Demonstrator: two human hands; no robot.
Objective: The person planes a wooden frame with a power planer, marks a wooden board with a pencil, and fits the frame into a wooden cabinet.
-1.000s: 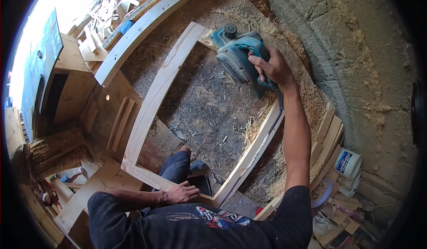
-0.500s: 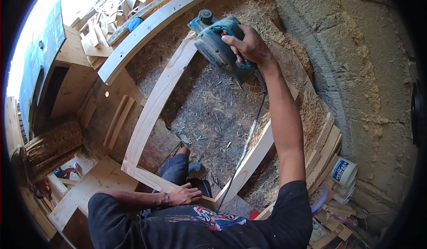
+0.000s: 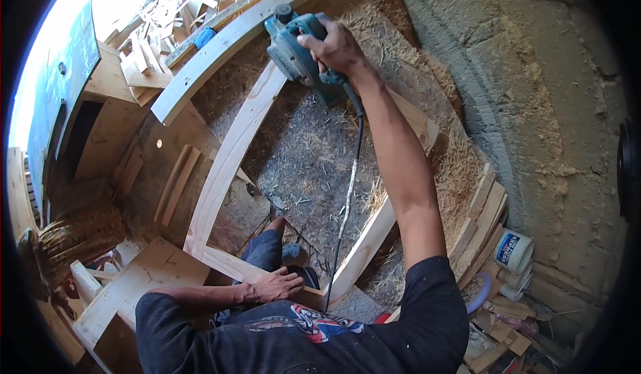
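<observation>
My right hand (image 3: 338,48) is wrapped round the rear handle of a teal electric planer (image 3: 294,52). The planer sits at the far corner of a pale wooden frame (image 3: 228,152), over the end of its curved left rail. Its underside is hidden from view. A power cord (image 3: 347,197) hangs from the handle and runs down across the middle of the frame towards my body. My left hand (image 3: 277,284) lies over the frame's near rail, fingers bent onto the wood and holding it.
A curved board (image 3: 220,50) lies beyond the frame, with wood scraps (image 3: 150,60) behind it. Shavings (image 3: 461,180) cover the ground at right, beside a rough wall (image 3: 514,107). Stacked boards (image 3: 484,227) and a white bucket (image 3: 514,250) stand at lower right.
The planer and my right hand have shifted left and slightly up in view, and the cord has swung left with them. My left hand stays on the near rail.
</observation>
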